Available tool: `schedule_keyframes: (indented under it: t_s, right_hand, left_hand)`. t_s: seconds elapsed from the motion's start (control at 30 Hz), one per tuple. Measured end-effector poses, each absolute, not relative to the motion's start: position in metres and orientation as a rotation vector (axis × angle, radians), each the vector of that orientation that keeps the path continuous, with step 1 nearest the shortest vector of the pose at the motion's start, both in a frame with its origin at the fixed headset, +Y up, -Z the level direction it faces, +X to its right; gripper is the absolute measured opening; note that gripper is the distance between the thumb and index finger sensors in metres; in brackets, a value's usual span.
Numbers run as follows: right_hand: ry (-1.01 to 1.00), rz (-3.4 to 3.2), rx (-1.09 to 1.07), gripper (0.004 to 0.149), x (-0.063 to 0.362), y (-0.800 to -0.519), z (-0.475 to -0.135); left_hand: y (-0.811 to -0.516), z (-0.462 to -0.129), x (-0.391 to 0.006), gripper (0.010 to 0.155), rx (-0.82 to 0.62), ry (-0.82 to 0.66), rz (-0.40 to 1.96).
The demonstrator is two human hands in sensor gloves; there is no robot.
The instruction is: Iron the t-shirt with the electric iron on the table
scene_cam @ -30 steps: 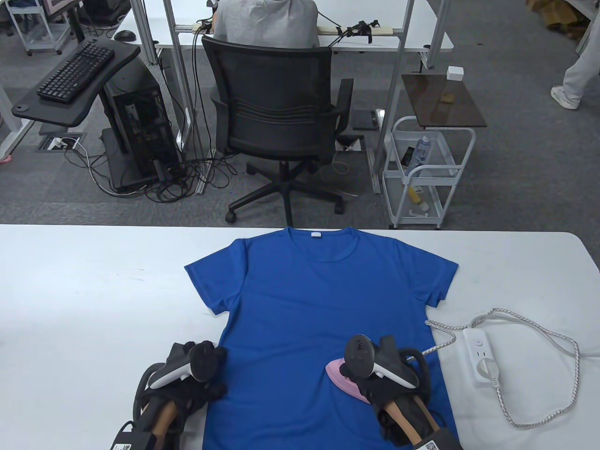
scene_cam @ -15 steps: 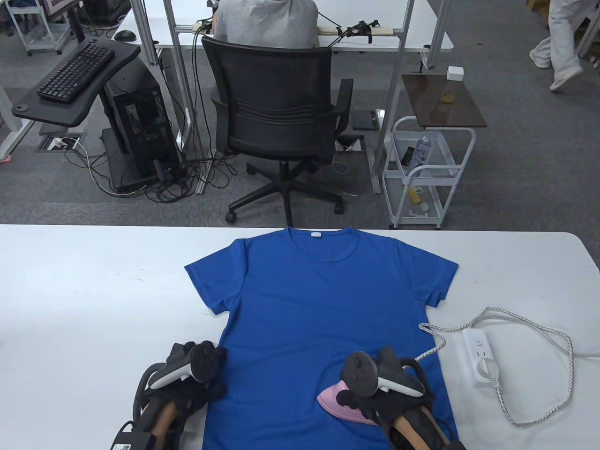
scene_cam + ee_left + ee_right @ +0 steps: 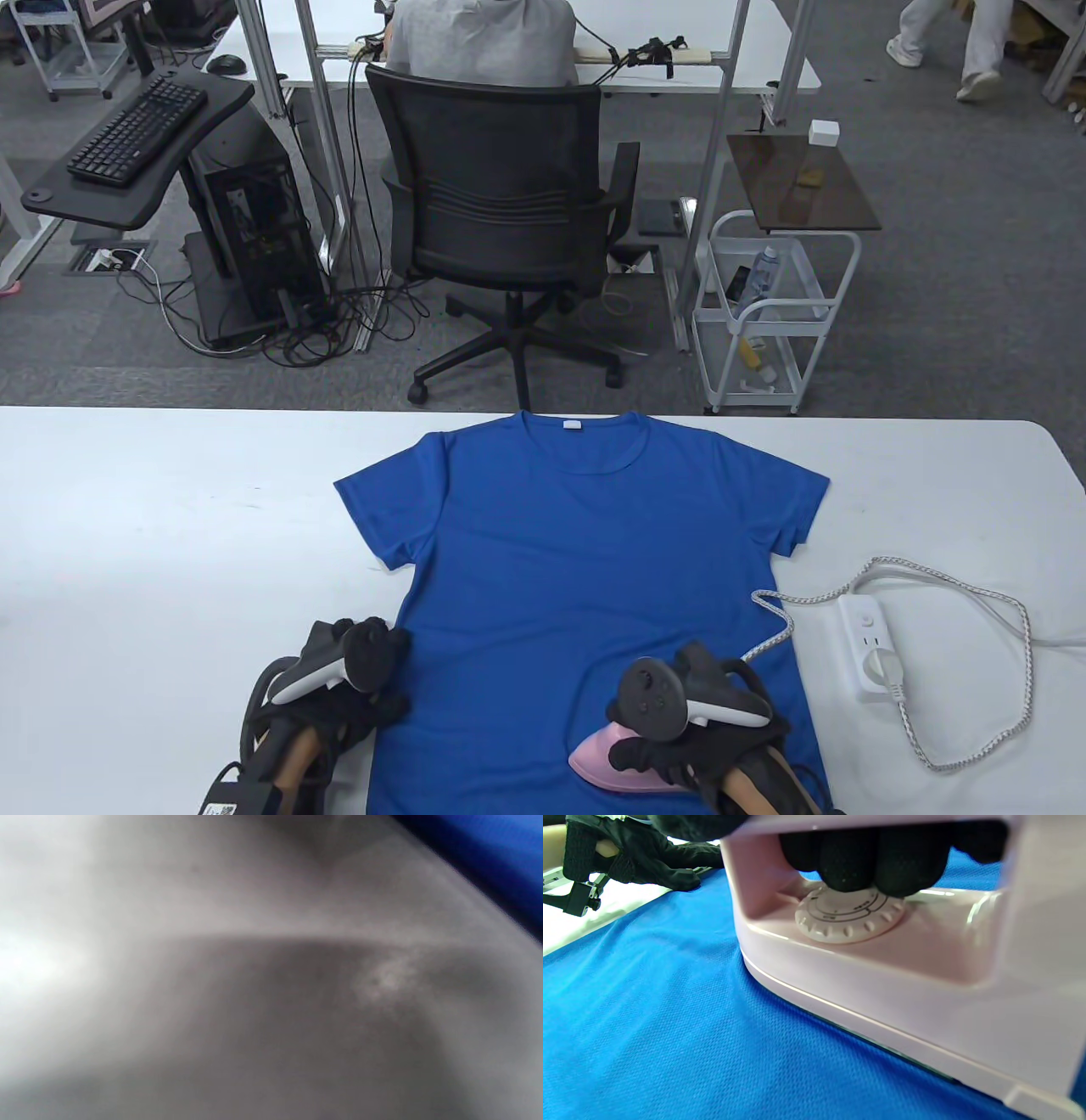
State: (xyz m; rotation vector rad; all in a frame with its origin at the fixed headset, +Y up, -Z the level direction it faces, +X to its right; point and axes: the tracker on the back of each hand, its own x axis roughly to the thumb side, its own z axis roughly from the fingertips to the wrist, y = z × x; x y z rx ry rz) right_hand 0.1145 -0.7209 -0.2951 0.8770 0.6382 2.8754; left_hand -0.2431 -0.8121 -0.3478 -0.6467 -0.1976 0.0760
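A blue t-shirt lies flat on the white table, collar toward the far edge. A pink iron stands sole-down on the shirt's lower right part, near the hem. My right hand grips its handle; in the right wrist view the gloved fingers curl under the handle above the iron's dial. My left hand rests at the shirt's left edge with fingers laid out flat, and shows as the left hand on the fabric. The left wrist view is a blur with a corner of the shirt.
A white power strip lies right of the shirt with a looping white cable. The iron's braided cord runs from the strip across the shirt's right edge. Beyond the table stand an office chair and a white cart.
My right hand has slid the iron down the shirt toward the hem and slightly left, and the braided cord has trailed after it. The left hand has stayed put.
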Motion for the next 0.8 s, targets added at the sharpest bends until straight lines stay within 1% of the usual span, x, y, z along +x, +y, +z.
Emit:
schedule_keyframes:
  t_s: [0.1, 0.3, 0.43, 0.6, 0.7, 0.8]
  right_hand:
    - [0.644, 2.868, 0.836, 0.067, 0.114, -0.721, -0.296]
    - [0.560, 2.917, 0.682, 0.068, 0.108, -0.722, -0.303]
    - [0.498, 2.988, 0.574, 0.068, 0.098, -0.722, -0.316]
    - [0.424, 3.063, 0.429, 0.069, 0.076, -0.722, -0.341]
    - [0.404, 3.059, 0.380, 0.069, 0.069, -0.723, -0.349]
    - [0.389, 3.062, 0.377, 0.069, 0.068, -0.723, -0.349]
  left_hand:
    - [-0.812, -0.348, -0.243, 0.080, -0.647, -0.197, 0.082]
    - [-0.812, -0.348, -0.243, 0.080, -0.649, -0.195, 0.085]
    - [-0.812, -0.348, -0.243, 0.080, -0.654, -0.193, 0.081]
    - [-0.812, -0.348, -0.243, 0.080, -0.657, -0.190, 0.085]
    - [-0.812, -0.348, -0.243, 0.080, -0.655, -0.190, 0.078]
    - [-0.812, -0.348, -0.243, 0.080, -0.652, -0.191, 0.079]
